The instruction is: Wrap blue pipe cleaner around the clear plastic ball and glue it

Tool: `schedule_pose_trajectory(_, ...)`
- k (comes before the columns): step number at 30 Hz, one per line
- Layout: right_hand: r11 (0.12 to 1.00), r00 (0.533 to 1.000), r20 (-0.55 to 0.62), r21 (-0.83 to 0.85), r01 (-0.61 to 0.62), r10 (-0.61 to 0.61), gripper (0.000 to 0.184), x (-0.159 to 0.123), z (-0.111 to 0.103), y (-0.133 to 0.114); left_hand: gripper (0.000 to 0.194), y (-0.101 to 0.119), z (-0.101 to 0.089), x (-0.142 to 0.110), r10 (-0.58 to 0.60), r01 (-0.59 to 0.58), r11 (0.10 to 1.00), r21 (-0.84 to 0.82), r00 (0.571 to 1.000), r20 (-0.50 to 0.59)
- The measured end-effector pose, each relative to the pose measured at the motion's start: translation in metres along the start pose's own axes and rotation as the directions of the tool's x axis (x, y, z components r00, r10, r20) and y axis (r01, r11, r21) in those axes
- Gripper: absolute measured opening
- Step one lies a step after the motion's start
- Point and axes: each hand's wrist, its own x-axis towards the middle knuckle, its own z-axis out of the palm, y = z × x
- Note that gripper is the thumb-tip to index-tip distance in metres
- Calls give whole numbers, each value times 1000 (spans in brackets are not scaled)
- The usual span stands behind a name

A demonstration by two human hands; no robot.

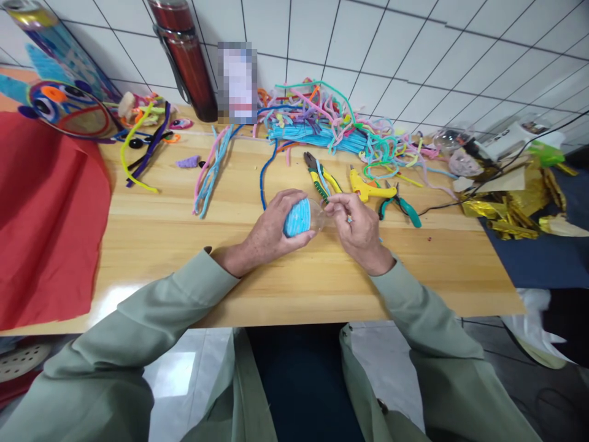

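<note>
two hands are working between the desk's [304, 288] near and far edges: the left hand [275, 222] is grasping a half-wrapped clear shell [304, 217]; the right hand [358, 226] is bending its fingers beside it, holding what one cannot tell. a slackening grip could be letting the blue coils [297, 218] slide off smooth plastic. the shell's long axis is paralleling the near edge, bare end pointing right.

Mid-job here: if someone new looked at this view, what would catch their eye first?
Probably the big red cloth over the table's left end, then the tangled heap of colourful fuzzy stems along the back by the wall. At the centre, the left hand holds a rounded clear piece partly covered in bright blue, with the right hand at its bare end.
</note>
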Motion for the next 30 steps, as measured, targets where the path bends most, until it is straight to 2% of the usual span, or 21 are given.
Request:
schedule_pose_trajectory(9, 989, 992, 70, -103, 107, -100, 10, 4, -3, -3, 68, 1, 0, -1, 18, -19, 1000, -16, 1000, -10)
schedule_pose_trajectory(16, 961, 982, 77, -207, 185, -173, 13, 2, -1, -2, 73, 1, 0, -1, 9, -9, 1000, 1, 999, 34)
schedule_pose_trajectory(23, 978, 992, 114, -197, 70, -48, 12, 2, 0, 12, 71, 1, -1, -1, 5, -5, 1000, -5, 1000, 18)
schedule_pose_trajectory(30, 1000, 992, 129, -31, 0, 4, 14, 5, -5, 0, 71, 3, -2, -1, -19, 20, 1000, -19, 999, 41)
